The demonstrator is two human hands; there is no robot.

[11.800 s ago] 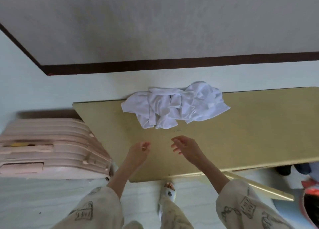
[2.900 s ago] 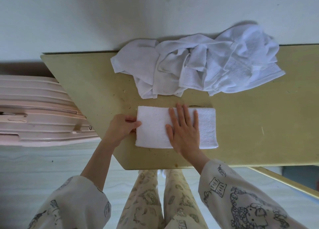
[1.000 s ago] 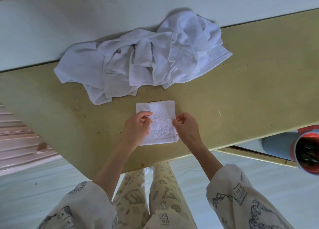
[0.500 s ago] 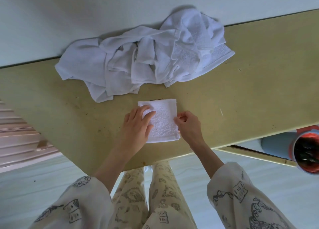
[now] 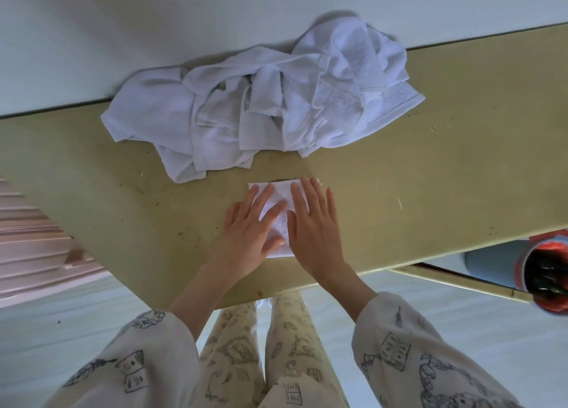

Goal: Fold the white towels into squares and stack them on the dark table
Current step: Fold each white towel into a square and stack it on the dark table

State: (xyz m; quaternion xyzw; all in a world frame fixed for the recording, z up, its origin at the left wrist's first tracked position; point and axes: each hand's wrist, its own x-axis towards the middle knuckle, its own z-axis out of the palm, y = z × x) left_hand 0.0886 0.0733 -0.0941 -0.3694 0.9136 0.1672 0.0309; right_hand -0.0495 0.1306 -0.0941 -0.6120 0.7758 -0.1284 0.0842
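Observation:
A white towel folded into a small square [image 5: 280, 197] lies near the front edge of the olive-coloured table [image 5: 445, 174]. My left hand [image 5: 250, 225] lies flat on its left half, fingers straight. Beside it, my right hand [image 5: 313, 220] presses flat on the right half, palm down. Both hands cover most of the square. Behind it, a loose heap of unfolded white towels [image 5: 261, 106] sits at the table's far edge against the wall.
A pale pink ribbed suitcase [image 5: 27, 238] stands left of the table. At the right edge, below the table, is a red-rimmed container [image 5: 547, 269] with dark contents. The white wall [image 5: 153, 23] runs behind the table. My patterned trousers show below.
The towel went from a long rectangle to a small square. My hands, which pinched its edges a second ago, now both lie flat on top of it.

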